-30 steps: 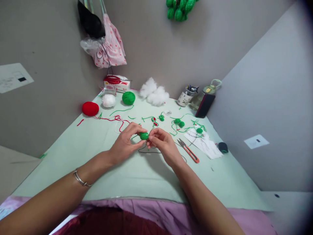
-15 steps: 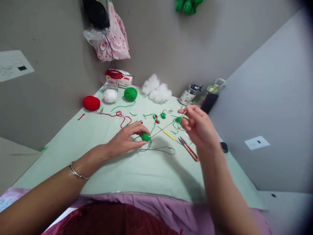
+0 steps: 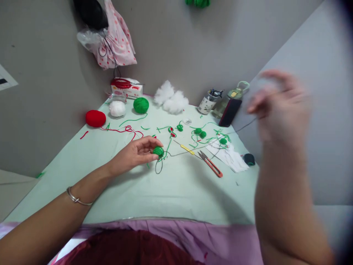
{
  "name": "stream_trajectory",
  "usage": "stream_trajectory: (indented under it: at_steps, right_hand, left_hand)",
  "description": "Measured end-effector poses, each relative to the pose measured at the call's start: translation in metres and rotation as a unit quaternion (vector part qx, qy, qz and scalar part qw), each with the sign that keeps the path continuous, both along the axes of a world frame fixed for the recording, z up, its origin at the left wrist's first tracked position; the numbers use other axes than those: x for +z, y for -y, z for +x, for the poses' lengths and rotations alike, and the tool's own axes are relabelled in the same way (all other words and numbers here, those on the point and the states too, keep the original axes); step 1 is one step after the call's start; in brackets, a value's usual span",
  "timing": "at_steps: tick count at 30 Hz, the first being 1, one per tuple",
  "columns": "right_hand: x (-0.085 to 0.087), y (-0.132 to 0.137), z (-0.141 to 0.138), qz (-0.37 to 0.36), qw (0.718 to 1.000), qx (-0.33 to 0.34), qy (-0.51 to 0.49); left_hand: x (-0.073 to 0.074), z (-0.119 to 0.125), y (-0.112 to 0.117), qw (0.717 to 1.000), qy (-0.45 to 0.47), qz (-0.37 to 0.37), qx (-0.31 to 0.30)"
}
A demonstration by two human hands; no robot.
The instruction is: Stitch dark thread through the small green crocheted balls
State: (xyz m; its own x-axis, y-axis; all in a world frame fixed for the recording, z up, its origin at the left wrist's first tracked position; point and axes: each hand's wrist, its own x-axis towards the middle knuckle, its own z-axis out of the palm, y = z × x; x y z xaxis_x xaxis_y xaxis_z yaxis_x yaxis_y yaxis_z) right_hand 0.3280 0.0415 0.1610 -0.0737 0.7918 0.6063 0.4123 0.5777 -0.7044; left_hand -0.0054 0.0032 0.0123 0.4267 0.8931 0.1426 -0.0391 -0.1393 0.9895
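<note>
My left hand [image 3: 138, 151] pinches a small green crocheted ball [image 3: 158, 151] between thumb and fingertips, just above the table. A dark thread [image 3: 182, 153] leaves the ball and runs slackly up to the right, with a small loop hanging below the ball. At its far end my right hand [image 3: 281, 106] is raised high, blurred by motion, with fingers curled together on the thread; whether a needle is in them is hidden. Between the hands lie a yellow-handled crochet hook [image 3: 187, 149] and orange thread snips [image 3: 211, 164].
Behind are balls of red yarn [image 3: 95, 118], white yarn [image 3: 117, 109] and green yarn [image 3: 141, 105], plus white stuffing [image 3: 172, 98]. A pen holder [image 3: 206, 105], a phone [image 3: 230, 112], a bottle [image 3: 238, 92], crumpled white paper [image 3: 231, 158] and a dark spool [image 3: 249, 159] stand or lie right.
My right hand has swung up and right, away from the ball, drawing the dark thread out. The loop below the ball has become smaller. The view has turned slightly right.
</note>
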Motion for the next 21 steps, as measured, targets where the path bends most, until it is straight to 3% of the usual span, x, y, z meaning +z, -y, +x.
stream_trajectory:
  at_steps: [1,3,5,7,11,14,17,21]
  right_hand:
    - [-0.02,0.005,-0.021,-0.042,0.998,0.025,-0.028]
    - [-0.057,0.018,-0.06,-0.168,0.982,0.084,0.027]
    - [-0.084,0.032,-0.088,-0.219,0.963,0.143,0.069]
    - [-0.098,0.043,-0.103,-0.225,0.954,0.161,0.117]
    - [-0.103,0.049,-0.107,-0.178,0.959,0.155,0.156]
    - [-0.106,0.038,-0.094,-0.101,0.983,0.087,0.124]
    - [-0.112,0.021,-0.071,-0.022,0.994,-0.069,0.087]
    - [-0.116,0.008,-0.048,-0.038,0.984,-0.165,0.058]
  left_hand:
    - [0.0,0.0,0.0,1.0,0.006,-0.009,0.001]
    - [-0.001,0.001,0.001,1.0,0.016,-0.02,0.001]
    - [-0.003,0.001,0.001,1.0,0.019,-0.02,0.0]
    - [-0.005,0.0,0.001,1.0,0.018,-0.017,-0.005]
    - [-0.008,0.0,-0.001,0.999,0.023,-0.037,-0.019]
    - [-0.008,-0.001,-0.003,0.996,0.038,-0.067,-0.038]
    - [-0.009,-0.003,-0.004,0.994,0.064,-0.075,-0.054]
    - [-0.012,-0.001,-0.004,0.991,0.094,-0.081,-0.056]
